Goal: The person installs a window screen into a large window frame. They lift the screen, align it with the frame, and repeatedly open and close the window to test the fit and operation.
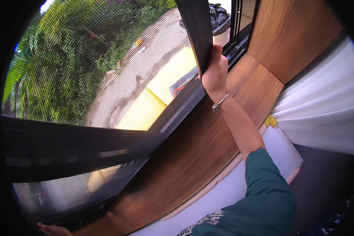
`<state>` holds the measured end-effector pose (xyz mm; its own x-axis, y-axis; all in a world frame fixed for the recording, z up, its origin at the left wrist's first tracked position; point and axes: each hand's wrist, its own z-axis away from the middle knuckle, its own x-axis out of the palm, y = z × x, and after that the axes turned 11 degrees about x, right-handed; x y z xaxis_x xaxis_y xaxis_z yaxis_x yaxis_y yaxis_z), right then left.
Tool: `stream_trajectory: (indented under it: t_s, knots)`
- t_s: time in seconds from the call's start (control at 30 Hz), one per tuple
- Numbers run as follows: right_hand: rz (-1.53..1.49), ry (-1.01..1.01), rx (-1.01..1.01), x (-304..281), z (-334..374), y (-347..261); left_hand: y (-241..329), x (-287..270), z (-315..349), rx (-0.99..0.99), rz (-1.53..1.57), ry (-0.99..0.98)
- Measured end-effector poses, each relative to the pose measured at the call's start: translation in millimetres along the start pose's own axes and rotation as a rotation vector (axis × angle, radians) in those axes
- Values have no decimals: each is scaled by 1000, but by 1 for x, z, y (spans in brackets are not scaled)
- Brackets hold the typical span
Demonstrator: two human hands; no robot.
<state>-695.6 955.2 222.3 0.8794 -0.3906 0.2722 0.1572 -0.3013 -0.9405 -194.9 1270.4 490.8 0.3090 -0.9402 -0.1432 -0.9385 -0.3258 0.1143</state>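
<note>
My right hand (216,72) is closed around the upright black edge of a window screen frame (194,33), thumb on the near side. A thin metal bracelet with a small charm circles that wrist. The dark mesh screen (67,70) fills the left of the view, with greenery and a path showing through it. At the lower left rim only a little of my left hand (53,229) shows, beside the dark lower window frame; most of its fingers are cut off or in shadow.
A brown wood-grain sill (177,153) runs diagonally below the window and meets a wooden side panel (295,39). White curtain (322,106) hangs at the right. A white board with a pinkish edge (277,149) and yellow corner piece (270,121) lies below. Beyond the frame is a black plastic bag (220,19).
</note>
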Motion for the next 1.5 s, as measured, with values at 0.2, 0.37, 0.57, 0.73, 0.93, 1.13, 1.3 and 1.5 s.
stream_trajectory:
  t_s: [0.2, 0.37, 0.57, 0.73, 0.93, 1.13, 1.3, 1.5]
  knots:
    - [51, -100, -6, -1, 3, 3, -10, -6, 1, 35, -137, 77]
    - [32, -73, -2, 3, -2, 6, 6, -8, 80, -20, -87, -89]
    - [-106, -46, 201, 7, 8, -3, -23, -39, 287, -509, 230, -794]
    - [-246, 129, 101, -4, -13, 25, -32, -10, 372, -801, 448, -717]
    - [-108, 184, 55, 10, 5, -5, -10, 10, 366, -759, 583, -455]
    - [-149, 54, 89, 0, 4, 1, -12, -1, 336, -812, 555, -634]
    - [-113, 40, 142, 12, 12, -7, 5, 0, 320, -628, 292, -710]
    - [-51, 40, 95, 20, 0, -18, 14, 5, 316, -583, 288, -729]
